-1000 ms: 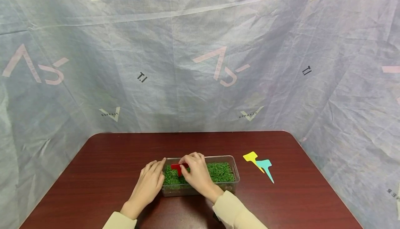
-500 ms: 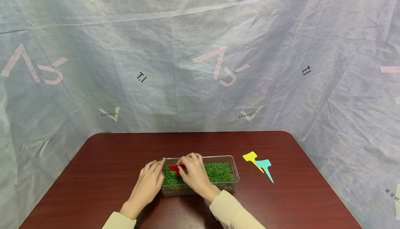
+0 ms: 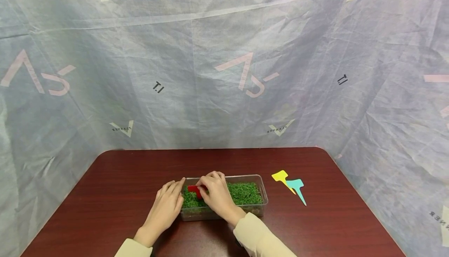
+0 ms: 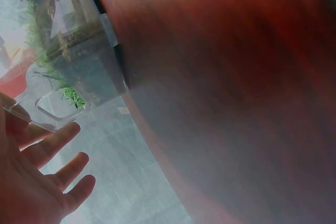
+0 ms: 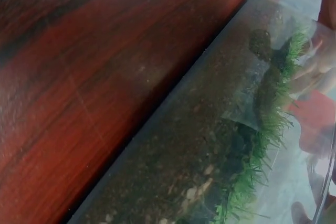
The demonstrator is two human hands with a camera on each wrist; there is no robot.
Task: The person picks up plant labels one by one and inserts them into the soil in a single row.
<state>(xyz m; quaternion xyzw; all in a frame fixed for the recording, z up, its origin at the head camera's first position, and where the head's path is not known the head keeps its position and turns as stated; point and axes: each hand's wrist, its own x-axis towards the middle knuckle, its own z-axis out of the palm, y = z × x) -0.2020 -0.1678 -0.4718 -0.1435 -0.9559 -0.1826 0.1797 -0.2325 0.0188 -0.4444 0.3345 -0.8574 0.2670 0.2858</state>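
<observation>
Your left hand (image 3: 167, 201): fingers spread apart at left end of clear rectangular plastic tub (image 3: 258, 211), likely bracing it against sliding. Your right hand (image 3: 218, 195): thumb and fingers clamped on red T-shaped tag (image 3: 193, 189), upright over left part of green grass (image 3: 245, 193), presumably so stem points down; whether tip enters brown soil (image 5: 168, 150), cannot tell. Yellow tag (image 3: 280, 175) and turquoise tag (image 3: 297, 183) overlap on dark red wooden bench (image 3: 333, 218), right of tub.

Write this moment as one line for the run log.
right hand: pinches red tag | left hand: touches box | yellow tag, blue tag: on table
</observation>
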